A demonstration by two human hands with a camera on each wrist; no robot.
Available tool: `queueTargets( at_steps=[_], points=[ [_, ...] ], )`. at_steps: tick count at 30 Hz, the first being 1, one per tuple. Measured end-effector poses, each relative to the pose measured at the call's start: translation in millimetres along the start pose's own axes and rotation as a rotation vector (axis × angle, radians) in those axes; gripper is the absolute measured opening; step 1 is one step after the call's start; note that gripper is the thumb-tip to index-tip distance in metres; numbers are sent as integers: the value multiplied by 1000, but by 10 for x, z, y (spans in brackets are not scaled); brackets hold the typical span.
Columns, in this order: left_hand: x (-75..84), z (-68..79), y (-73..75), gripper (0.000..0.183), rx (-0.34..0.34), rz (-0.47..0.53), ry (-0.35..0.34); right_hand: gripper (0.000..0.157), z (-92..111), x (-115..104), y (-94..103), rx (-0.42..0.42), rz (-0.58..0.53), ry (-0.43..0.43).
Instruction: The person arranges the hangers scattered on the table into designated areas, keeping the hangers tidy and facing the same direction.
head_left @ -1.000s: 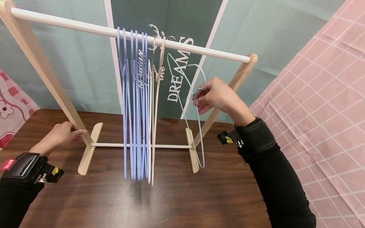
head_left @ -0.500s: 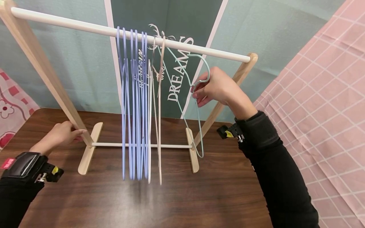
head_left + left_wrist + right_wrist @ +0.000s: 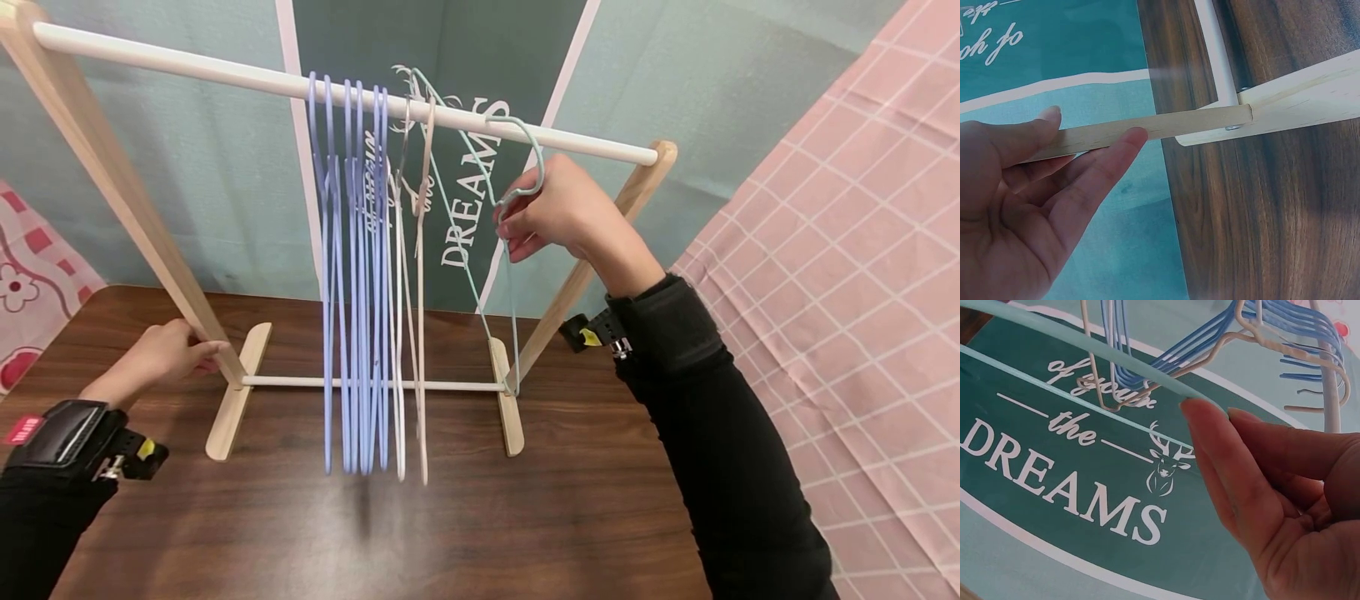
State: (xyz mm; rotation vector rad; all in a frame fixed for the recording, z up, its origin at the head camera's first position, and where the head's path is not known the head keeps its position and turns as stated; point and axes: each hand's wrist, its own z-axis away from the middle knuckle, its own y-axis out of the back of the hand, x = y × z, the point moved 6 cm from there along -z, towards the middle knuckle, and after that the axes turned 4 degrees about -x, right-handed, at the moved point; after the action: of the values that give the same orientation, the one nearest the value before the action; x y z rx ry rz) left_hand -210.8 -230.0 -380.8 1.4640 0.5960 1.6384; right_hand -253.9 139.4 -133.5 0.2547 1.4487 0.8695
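My right hand (image 3: 551,208) pinches a mint-green clothes hanger (image 3: 465,258) just below its hook, between thumb and fingers. The hook's tip overlaps the white rail (image 3: 585,142) in the head view, right of the other hangers. On the rail hang several lavender hangers (image 3: 356,317), then white hangers (image 3: 400,417) and a beige hanger (image 3: 422,400). Low on the left, my left hand (image 3: 161,358) holds the rack's wooden post (image 3: 1191,120), its thumb on one side and fingers on the other. The right wrist view shows the green wire (image 3: 1116,353) running into the pinching fingers.
The wooden rack stands on a brown table (image 3: 465,542), with feet (image 3: 232,417) at both ends and a thin lower bar (image 3: 292,381) between them. A green cloth (image 3: 450,33) hangs behind, and pink checked cloth (image 3: 840,292) lines the right side.
My right hand has risen with the green hanger, bringing its hook up to the rail's height. The beige hanger has swung slightly right. My left hand has stayed on the post.
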Motion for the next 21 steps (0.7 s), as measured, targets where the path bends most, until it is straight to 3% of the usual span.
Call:
queueTargets(
  at_steps=[13, 21],
  points=[
    [29, 11, -9, 40, 7, 4, -3, 9, -119, -111, -135, 10, 27, 38],
    [30, 6, -15, 40, -3, 6, 3, 10, -150, -152, -209, 7, 113, 29]
  ],
)
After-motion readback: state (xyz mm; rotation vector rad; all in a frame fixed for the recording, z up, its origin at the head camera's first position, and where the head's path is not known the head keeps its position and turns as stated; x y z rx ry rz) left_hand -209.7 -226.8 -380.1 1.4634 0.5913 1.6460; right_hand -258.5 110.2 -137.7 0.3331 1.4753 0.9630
